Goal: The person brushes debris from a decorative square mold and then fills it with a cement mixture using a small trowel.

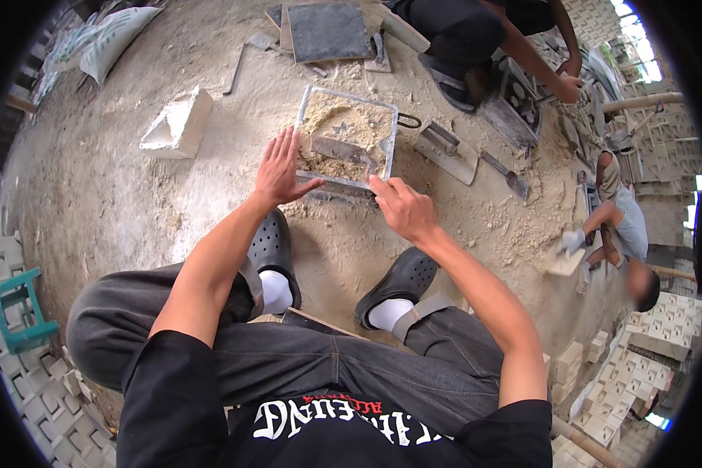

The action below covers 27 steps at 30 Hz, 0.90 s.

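Observation:
A square box-shaped mould [395, 129] with a pale rim sits on the ground in front of me. Damp sandy mix [343, 109] fills much of it, and a grey rectangular block [339, 148] lies within. My left hand [281, 168] is open, its straight fingers resting along the mould's left side and the thumb pointing toward the near edge. At the near right corner my right hand [404, 207] is closed, its fingertips at the rim; what it pinches is hidden. A dark looped handle [409, 121] sticks out from the mould's right side.
Right of the mould lie a flat trowel [447, 152] and a narrow scraper [507, 175]. A white block [177, 125] stands left. Dark boards [329, 33] lie beyond. One person crouches at far right beside a mould [515, 101]; another [628, 222] bends over farther right. A green stool [23, 310] stands left.

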### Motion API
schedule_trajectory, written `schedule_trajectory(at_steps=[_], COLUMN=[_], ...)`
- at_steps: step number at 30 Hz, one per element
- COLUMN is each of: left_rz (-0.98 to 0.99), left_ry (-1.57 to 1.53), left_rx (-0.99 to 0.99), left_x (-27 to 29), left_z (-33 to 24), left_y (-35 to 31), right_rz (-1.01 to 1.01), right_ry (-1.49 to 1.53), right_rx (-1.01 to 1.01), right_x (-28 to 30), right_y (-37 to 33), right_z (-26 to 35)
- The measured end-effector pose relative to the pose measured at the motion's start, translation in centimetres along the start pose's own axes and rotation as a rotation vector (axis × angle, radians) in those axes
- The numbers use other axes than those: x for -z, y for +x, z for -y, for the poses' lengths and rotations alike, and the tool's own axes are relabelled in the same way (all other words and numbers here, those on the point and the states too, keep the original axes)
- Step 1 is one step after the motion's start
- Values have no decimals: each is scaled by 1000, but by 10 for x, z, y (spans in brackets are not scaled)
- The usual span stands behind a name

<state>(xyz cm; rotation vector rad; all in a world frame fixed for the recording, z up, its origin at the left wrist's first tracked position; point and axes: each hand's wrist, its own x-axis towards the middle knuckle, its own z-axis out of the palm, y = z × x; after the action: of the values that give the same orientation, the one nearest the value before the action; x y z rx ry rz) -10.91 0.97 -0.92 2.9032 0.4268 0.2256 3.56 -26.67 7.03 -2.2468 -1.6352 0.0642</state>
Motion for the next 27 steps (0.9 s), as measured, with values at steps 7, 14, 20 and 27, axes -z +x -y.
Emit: schedule_trajectory(at_steps=[7,14,20,27], left_rz=[50,76,47,178], left_ry=[0,-3,4,83], left_rx=[81,229,108,-160], left_x=[-8,-21,-29,-38], left_z=[-17,-43,-45,-73], left_y=[18,70,120,149], right_rz=[20,-172,-209,-247], right_ry=[112,276,333,357], right_rx=[-330,-470,-529,-557], right_x=[-2,21,39,36], right_y=[29,43,33,24], right_z=[-3,-25,-39,-53])
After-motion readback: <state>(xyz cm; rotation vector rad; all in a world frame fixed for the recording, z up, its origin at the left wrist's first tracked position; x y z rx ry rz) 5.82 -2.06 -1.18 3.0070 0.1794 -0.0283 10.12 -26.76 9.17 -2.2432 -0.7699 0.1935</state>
